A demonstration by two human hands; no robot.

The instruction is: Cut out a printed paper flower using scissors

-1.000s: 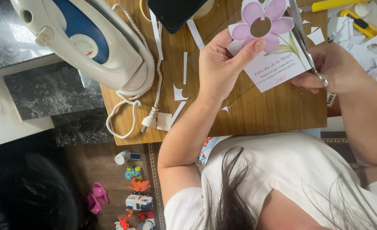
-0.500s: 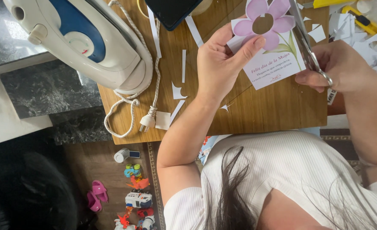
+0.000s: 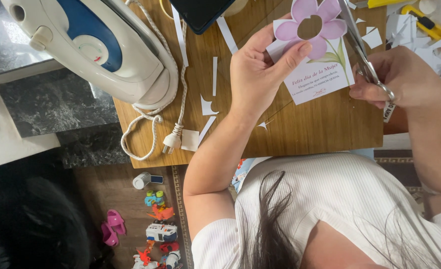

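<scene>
Wooden table (image 3: 320,129) as landmark. Iron (image 3: 95,50) lies at its far left corner, cord and plug (image 3: 173,142) trailing to the near edge. Left hand (image 3: 258,74), over the table's middle, pinches the flower card (image 3: 315,47) between thumb and fingers, steadying it above the wood. Right hand (image 3: 400,74), fingers closed through the handles, grips scissors (image 3: 362,55) at the card's right edge. Paper scraps (image 3: 208,107) lie left of the card.
</scene>
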